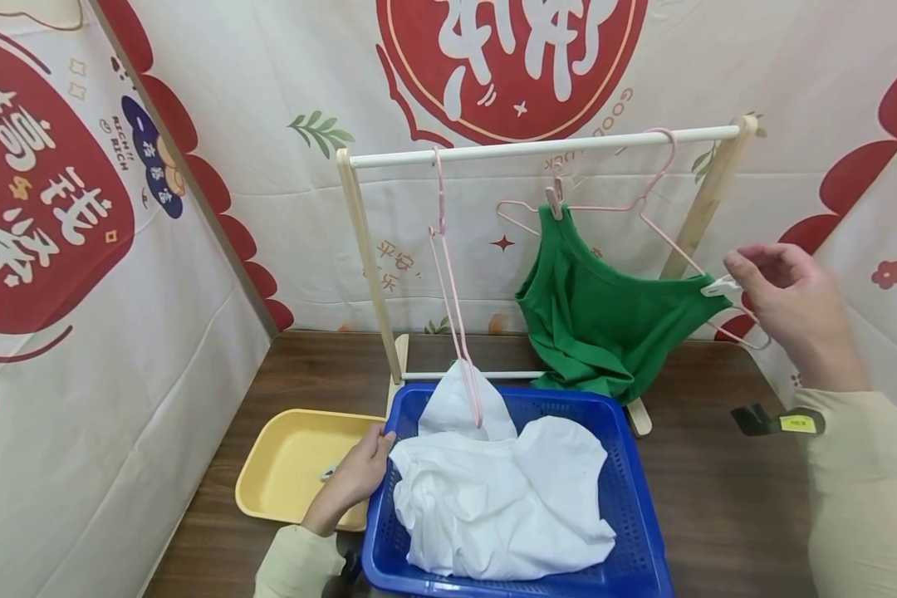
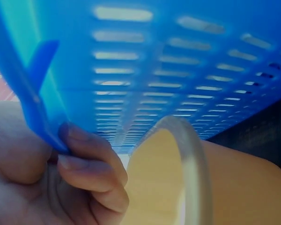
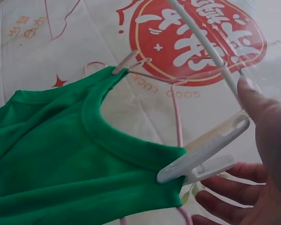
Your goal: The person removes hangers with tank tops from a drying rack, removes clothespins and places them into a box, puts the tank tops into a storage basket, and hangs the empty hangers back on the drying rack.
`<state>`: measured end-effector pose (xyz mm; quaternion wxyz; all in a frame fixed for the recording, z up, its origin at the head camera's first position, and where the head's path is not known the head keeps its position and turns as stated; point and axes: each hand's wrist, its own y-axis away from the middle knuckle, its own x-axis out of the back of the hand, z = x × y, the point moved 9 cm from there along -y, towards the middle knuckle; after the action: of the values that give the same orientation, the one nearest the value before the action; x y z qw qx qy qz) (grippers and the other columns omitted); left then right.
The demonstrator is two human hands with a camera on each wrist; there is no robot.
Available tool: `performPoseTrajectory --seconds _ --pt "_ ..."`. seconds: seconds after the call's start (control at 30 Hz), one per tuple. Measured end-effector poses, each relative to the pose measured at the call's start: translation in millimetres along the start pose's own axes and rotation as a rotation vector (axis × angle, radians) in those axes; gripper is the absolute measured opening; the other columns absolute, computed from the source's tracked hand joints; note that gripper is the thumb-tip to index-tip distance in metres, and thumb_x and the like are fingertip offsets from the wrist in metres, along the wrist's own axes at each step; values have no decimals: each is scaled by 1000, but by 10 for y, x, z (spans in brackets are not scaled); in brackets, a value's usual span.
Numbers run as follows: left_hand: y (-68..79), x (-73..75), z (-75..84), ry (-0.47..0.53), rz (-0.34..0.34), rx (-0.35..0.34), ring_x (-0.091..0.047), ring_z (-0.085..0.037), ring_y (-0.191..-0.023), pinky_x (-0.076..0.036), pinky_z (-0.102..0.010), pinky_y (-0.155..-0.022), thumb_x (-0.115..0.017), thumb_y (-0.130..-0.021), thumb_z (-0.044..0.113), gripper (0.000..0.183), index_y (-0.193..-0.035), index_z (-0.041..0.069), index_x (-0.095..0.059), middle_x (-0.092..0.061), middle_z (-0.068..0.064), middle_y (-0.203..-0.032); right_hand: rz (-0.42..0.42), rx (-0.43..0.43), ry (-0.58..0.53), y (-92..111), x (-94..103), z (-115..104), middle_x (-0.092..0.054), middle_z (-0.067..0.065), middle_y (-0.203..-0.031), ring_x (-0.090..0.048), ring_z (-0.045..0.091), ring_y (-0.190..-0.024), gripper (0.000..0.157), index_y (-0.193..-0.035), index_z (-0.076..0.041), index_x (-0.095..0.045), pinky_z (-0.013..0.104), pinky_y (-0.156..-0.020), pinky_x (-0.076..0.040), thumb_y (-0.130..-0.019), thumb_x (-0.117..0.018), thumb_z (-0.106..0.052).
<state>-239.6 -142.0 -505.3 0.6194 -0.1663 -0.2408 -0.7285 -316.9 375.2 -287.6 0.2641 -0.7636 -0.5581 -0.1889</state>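
Note:
A green sleeveless top [image 1: 605, 299] hangs from a pink hanger [image 1: 658, 199] on the rack's right side. One strap is held by a pale pink clothespin [image 1: 555, 199], the other by a white clothespin [image 3: 203, 152]. My right hand [image 1: 803, 303] is beside the white clothespin, thumb and fingers spread apart around its handle end. With fingers curled over the rim, my left hand [image 1: 359, 469] grips the left side of a blue basket [image 1: 643, 507]. White clothing [image 1: 501, 498] lies bunched inside the basket.
A wooden rack with a white rail [image 1: 538, 149] stands behind the basket. Another pink hanger [image 1: 448, 274] dangles over the basket from its left part. The yellow tray [image 1: 284, 465], left of the basket, holds a small clip. Printed cloth [image 1: 329, 75] lines the back and sides.

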Motion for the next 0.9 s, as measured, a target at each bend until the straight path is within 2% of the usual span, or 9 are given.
performPoseTrajectory --seconds 0.13,0.27,0.43,0.6,0.73,0.9 --pt "-2 -1 -7 7 -3 -1 -63 -23 -77 -54 -34 -60 -38 -109 22 27 -119 -1 -49 -61 -20 -102 -36 21 87 -6 -76 21 -53 -9 -115 -49 12 -95 62 -140 -23 -48 12 -68 -44 -91 -56 -61" --pt "-3 -4 -7 16 -8 -4 -63 -23 -77 -55 -34 -59 -38 -109 21 26 -117 -1 -48 -61 -19 -99 -70 44 127 -15 -140 43 -56 -5 -108 -54 13 -88 63 -139 -20 -48 20 -67 -46 -91 -59 -60" --pt "-6 -3 -8 12 -11 -9 -63 -23 -76 -55 -34 -60 -37 -109 21 26 -116 -1 -48 -60 -17 -96 -112 93 135 -31 -208 64 -58 -13 -91 -58 7 -74 58 -130 -13 -53 23 -60 -52 -89 -67 -51" --pt "-12 -4 -7 7 -13 -17 -61 -21 -71 -54 -32 -57 -37 -109 19 26 -116 -3 -48 -56 -12 -87 -125 149 181 -30 -234 57 -58 -21 -77 -56 7 -69 45 -116 -7 -60 24 -56 -50 -91 -70 -43" --pt "-10 -3 -11 17 -17 -18 -61 -19 -69 -53 -32 -55 -36 -109 19 27 -117 -3 -48 -55 -12 -87 -122 173 185 -3 -251 33 -59 -22 -76 -57 9 -69 40 -113 -5 -62 23 -55 -49 -93 -68 -39" --pt "-12 0 -13 13 -9 -24 -62 -20 -71 -54 -31 -56 -36 -109 19 27 -117 -3 -49 -58 -15 -92 -112 174 175 19 -271 52 -60 -20 -79 -57 7 -70 42 -117 -5 -61 20 -57 -49 -94 -66 -40"
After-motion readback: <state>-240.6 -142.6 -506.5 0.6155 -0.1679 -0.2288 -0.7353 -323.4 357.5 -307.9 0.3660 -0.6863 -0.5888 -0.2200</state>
